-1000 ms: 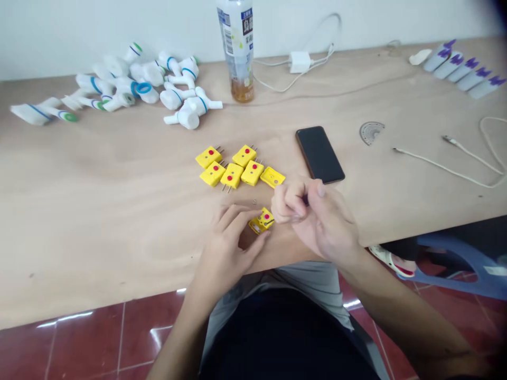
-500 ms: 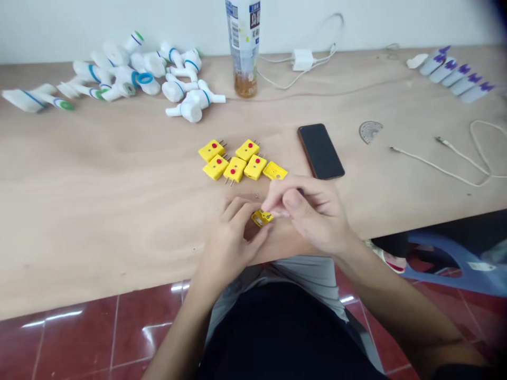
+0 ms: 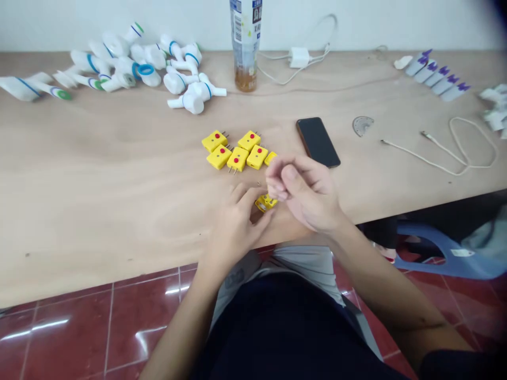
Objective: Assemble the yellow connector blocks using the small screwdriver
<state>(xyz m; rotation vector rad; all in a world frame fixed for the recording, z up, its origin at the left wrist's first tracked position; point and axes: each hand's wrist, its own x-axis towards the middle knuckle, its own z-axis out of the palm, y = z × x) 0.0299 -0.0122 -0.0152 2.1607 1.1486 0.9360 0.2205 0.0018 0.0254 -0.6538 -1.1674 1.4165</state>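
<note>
While the left hand (image 3: 233, 219) is pinching the open case (image 3: 261, 203) near the table's (image 3: 119, 211) edge, the right hand (image 3: 307, 192) is hovering curled, contents unclear; probably light and stiff, it is inviting side grips.

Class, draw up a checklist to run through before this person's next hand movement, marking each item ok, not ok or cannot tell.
1. Open yellow casing steadied by the left hand: ok, between thumb and fingers.
2. Casing's inside fully visible: not ok, the right hand hides part.
3. Something held in the right hand: cannot tell, its curled fingers conceal any contents.
4. Small metal piece in sight: ok, beyond the casing.
5. Yellow cover fully visible: not ok, partly behind the right hand.
6. Phone apart from the casing: ok.
</note>
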